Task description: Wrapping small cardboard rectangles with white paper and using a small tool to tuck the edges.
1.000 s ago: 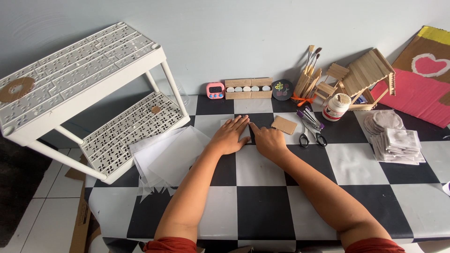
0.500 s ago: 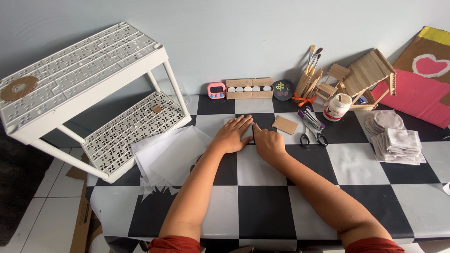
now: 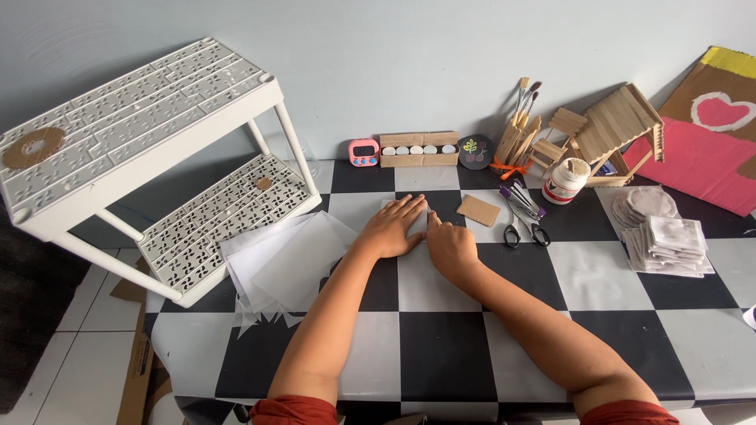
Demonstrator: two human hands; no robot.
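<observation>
Two bare hands are pressing flat on a small white sheet of paper (image 3: 419, 223) lying near the middle of the far half of the checkered surface (image 3: 441, 354). The left hand (image 3: 394, 228) is lying palm down with its fingers stretched out and released across the sheet, covering most of it. The right hand (image 3: 449, 245) is sitting just beside it with the fingers curled in, a fingertip pushing along the paper's right edge; neither hand is gripping anything.

The surface is showing a glossy black-and-white square pattern. A loose stack of thin, translucent white sheets (image 3: 283, 264) is spreading toward the left edge, right beside the left forearm. A flat brown cardboard rectangle (image 3: 479, 210) is resting just right of the hands, with purple-handled tools and black scissors (image 3: 525, 224) beyond it. Along the far edge are standing a small pink timer (image 3: 363, 152), a cardboard tray of round paint pots (image 3: 417, 149), a round black disc (image 3: 476, 151), wooden sticks and brushes (image 3: 521, 126), a white glue bottle (image 3: 565, 181) and a little house of flat wooden sticks (image 3: 618, 130). A pile of greyish pads (image 3: 669, 240) is lying near the right edge. A white perforated plastic rack (image 3: 142, 157) is leaning over the left far corner.
</observation>
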